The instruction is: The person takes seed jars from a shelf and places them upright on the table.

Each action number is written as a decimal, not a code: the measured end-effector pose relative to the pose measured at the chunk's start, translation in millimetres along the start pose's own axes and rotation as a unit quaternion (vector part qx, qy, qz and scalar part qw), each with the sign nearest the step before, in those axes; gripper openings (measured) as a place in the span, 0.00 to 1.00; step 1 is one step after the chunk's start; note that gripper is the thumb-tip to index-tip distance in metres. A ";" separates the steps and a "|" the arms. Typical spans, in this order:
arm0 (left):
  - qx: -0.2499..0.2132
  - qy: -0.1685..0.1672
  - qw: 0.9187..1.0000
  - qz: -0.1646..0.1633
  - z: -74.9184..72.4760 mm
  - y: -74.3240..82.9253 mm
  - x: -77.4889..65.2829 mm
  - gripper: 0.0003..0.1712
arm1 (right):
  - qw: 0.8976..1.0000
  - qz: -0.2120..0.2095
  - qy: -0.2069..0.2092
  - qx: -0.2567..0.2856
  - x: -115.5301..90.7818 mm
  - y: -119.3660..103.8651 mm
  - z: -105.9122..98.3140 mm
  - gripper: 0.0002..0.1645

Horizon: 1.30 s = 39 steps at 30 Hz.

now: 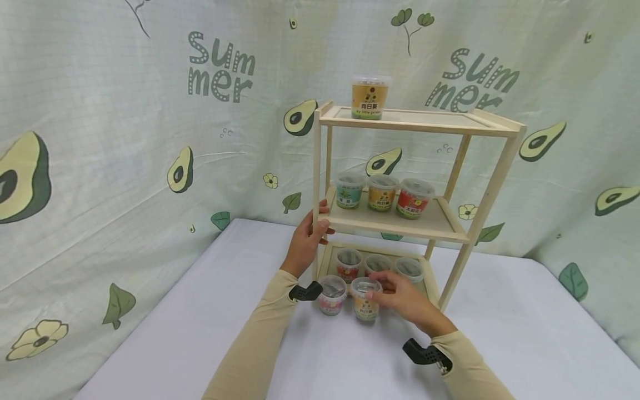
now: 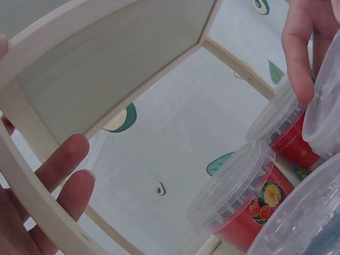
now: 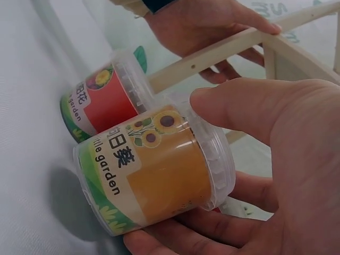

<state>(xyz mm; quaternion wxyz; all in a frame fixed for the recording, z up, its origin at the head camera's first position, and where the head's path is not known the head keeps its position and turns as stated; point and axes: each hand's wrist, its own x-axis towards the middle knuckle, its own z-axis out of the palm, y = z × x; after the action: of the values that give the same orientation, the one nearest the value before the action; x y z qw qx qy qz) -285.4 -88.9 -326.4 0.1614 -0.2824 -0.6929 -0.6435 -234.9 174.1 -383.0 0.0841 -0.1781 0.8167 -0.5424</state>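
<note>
Avocado cloth (image 1: 125,111) hangs behind the shelf (image 1: 400,229). My left hand (image 1: 305,241) grips its post (image 1: 317,161); my right hand (image 1: 405,300) holds the yellow cup (image 1: 365,309) in front, probably light and slippery, best held round its sides.

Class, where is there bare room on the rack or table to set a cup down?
Bare: the top shelf right of its yellow cup; the table left of the left sleeve; the table right of the rack. Crowded: the bottom shelf and the table just before it, with cups and the right hand.
</note>
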 end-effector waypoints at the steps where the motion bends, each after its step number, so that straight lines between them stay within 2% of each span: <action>1: 0.001 0.000 1.000 -0.001 0.1 0.3 0.0 0.26 | 1.000 0.001 0.001 -0.002 0.1 0.4 0.2 0.37; 22: -0.015 -0.001 1.000 -0.001 1.0 3.3 2.5 0.26 | 0.999 -0.011 0.020 -0.025 2.3 1.2 2.7 0.35; 29: -0.007 -0.004 1.000 -0.003 1.3 3.6 2.7 0.25 | 0.999 -0.010 0.005 -0.043 0.9 2.3 -2.1 0.36; 39: -0.004 0.001 1.000 -0.005 -0.3 1.8 -0.8 0.25 | 0.996 -0.044 -0.034 -0.069 -0.8 4.1 -6.0 0.36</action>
<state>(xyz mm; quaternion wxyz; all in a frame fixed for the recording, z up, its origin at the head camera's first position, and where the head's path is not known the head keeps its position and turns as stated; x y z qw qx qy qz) -283.7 -89.3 -325.4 0.1577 -0.2789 -0.6912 -0.6477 -237.0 181.0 -384.4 0.0749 -0.2375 0.8402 -0.4818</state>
